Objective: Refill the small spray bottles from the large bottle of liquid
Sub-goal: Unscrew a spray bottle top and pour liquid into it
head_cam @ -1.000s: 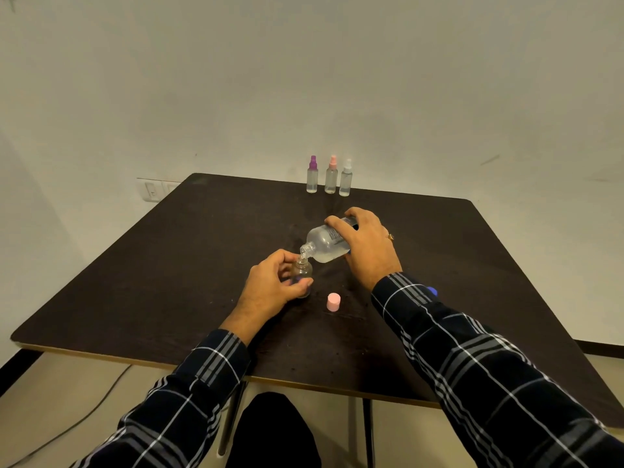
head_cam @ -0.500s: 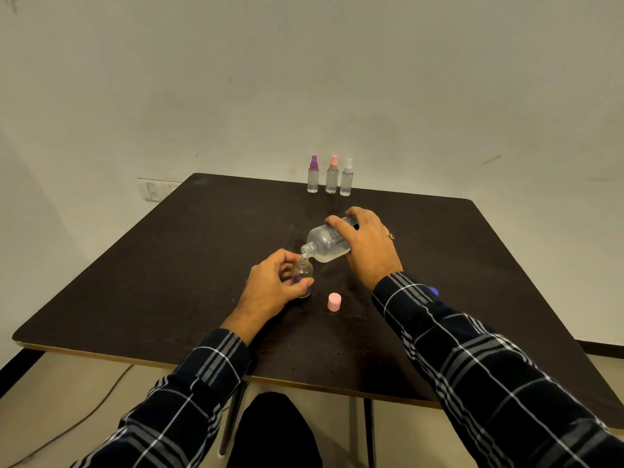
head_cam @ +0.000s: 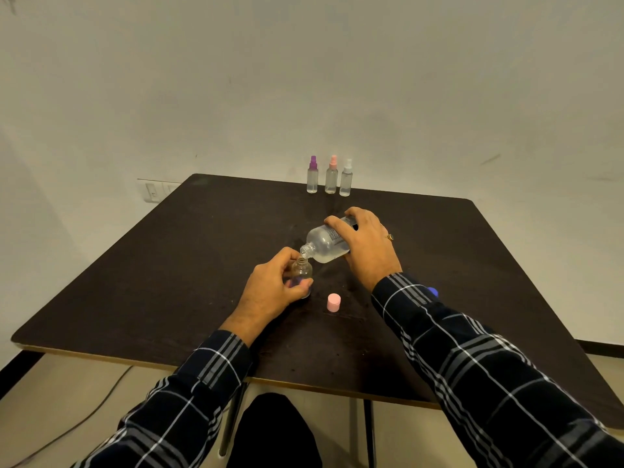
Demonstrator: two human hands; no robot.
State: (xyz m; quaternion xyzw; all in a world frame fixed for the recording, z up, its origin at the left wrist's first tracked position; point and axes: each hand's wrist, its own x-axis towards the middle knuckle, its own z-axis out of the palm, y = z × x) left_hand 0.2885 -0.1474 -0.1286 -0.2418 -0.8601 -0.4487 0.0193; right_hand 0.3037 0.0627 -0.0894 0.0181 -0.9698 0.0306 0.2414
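Note:
My right hand (head_cam: 366,246) grips the large clear bottle (head_cam: 324,244), tipped down to the left with its open neck right above the mouth of a small clear bottle (head_cam: 301,270). My left hand (head_cam: 270,292) holds that small uncapped bottle upright on the dark table (head_cam: 169,265). A pink cap (head_cam: 333,302) stands on the table just right of the small bottle. Three small spray bottles stand in a row at the table's far edge: purple-topped (head_cam: 312,175), pink-topped (head_cam: 332,175) and white-topped (head_cam: 346,178).
A small blue object (head_cam: 432,291) peeks out from behind my right sleeve. A wall socket (head_cam: 153,190) sits on the wall at the back left. A cable (head_cam: 84,417) lies on the floor at the left, below the table's front edge.
Both hands and both bottles keep almost the same pose; the large bottle stays tipped over the small one.

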